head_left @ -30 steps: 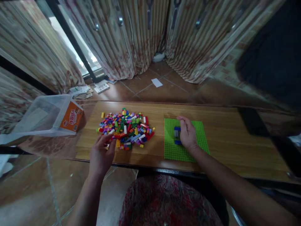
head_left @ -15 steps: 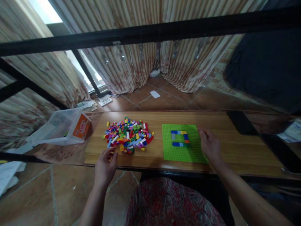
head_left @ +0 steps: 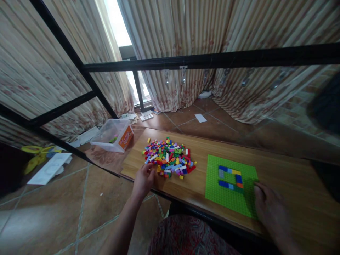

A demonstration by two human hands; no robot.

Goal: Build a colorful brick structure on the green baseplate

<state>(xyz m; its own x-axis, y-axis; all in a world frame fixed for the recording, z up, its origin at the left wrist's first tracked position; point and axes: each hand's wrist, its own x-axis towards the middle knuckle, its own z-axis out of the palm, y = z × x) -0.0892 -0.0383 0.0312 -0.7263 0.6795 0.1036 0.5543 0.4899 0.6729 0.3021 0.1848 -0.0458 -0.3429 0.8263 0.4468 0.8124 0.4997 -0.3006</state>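
Observation:
A loose pile of colourful toy building bricks (head_left: 170, 157) lies on the wooden table. At the pile's near left edge is my left hand (head_left: 143, 180), thumb and fingers bent and apart, with no brick visible between them. To the right lies a green baseplate (head_left: 212, 193). Blue, light blue, yellow, grey, orange and green bricks form a rectangular outline (head_left: 224, 184) on it, with a gap on the left side. My right hand (head_left: 269, 203) has its curled fingers at the baseplate's right edge and seems to grip it; its fingertips are partly hidden.
A clear plastic box (head_left: 110, 136) with an orange label stands beyond the table's left end, a few green pieces inside. A black metal rail (head_left: 202, 62) crosses behind the table (head_left: 196, 193). Papers (head_left: 50, 168) lie at the left. A dark flat object (head_left: 325, 173) sits far right.
The view has swung left, so the table appears shifted right and tilted. Both hands keep about the same places, left by the pile and right at the baseplate's edge. The brick outline looks the same.

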